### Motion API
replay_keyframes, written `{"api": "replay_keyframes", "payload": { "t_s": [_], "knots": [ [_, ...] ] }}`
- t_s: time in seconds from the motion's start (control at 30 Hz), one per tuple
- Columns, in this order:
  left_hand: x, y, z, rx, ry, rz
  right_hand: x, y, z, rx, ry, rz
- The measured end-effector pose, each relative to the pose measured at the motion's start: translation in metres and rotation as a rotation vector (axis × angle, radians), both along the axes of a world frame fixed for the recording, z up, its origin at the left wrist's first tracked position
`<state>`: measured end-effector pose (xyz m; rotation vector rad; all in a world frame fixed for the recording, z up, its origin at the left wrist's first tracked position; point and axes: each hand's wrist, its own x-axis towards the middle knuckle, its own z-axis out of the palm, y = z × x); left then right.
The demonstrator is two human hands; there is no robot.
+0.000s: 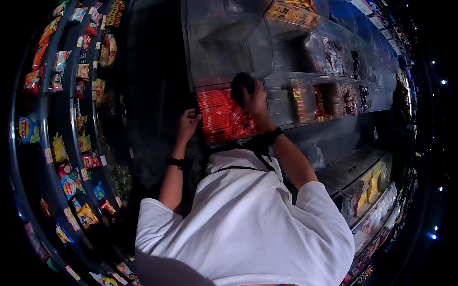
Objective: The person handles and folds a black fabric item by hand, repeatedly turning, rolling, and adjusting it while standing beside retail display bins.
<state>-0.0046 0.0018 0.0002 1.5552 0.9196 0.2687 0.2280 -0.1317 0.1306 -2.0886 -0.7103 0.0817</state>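
The left arm reaches up and forward, a dark band [174, 163] at its wrist; the left hand [190, 125] is raised just beside the left edge of the red packets [217, 112], its fingers loosely bent and parted, with nothing seen in them; the right arm, bent at the elbow, also wears a dark band [271, 137]; the right hand [256, 102] is over the packets, its fingers closed about a black object [242, 86].

At far left stand dim shelves [72, 119] of bright snack bags [61, 62]; before the person's white shirt [253, 224] are rows of clear bins [217, 55], several holding packaged goods; to the right are a pale plastic bag [315, 156], a low display case [346, 164] and small lights [433, 236] against the dark.

The red packets lie in a front bin, between the hands; those at left form neat rows, those at right lie askew; the black object, above their upper right part, is too dark to identify.
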Motion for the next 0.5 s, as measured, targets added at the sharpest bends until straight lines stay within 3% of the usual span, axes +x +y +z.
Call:
{"api": "replay_keyframes", "payload": {
  "t_s": [0.03,0.07,0.13,0.23,0.33,0.4,0.5],
  "knots": [
    [0.0,0.002,0.018,0.069,0.088,-0.036,-0.012,0.009,0.007,0.115,-0.161,0.144],
    [-0.003,-0.004,0.032,0.073,0.101,-0.045,-0.022,0.013,0.014,0.119,-0.148,0.135],
    [0.006,-0.002,0.058,0.467,0.158,-0.036,-0.028,0.029,0.029,-0.122,-0.329,0.333],
    [0.028,0.005,0.092,0.585,0.017,0.026,-0.015,0.054,0.022,-0.161,-0.508,0.308],
    [0.046,0.003,0.127,0.79,-0.043,0.067,0.001,0.052,0.026,-0.275,-0.375,0.314],
    [0.062,-0.003,0.137,0.767,-0.034,0.049,0.014,0.038,0.029,-0.325,-0.365,0.341],
    [0.082,0.001,0.112,0.882,-0.038,0.002,0.048,0.006,0.022,-0.341,-0.401,0.296]
  ]
}}
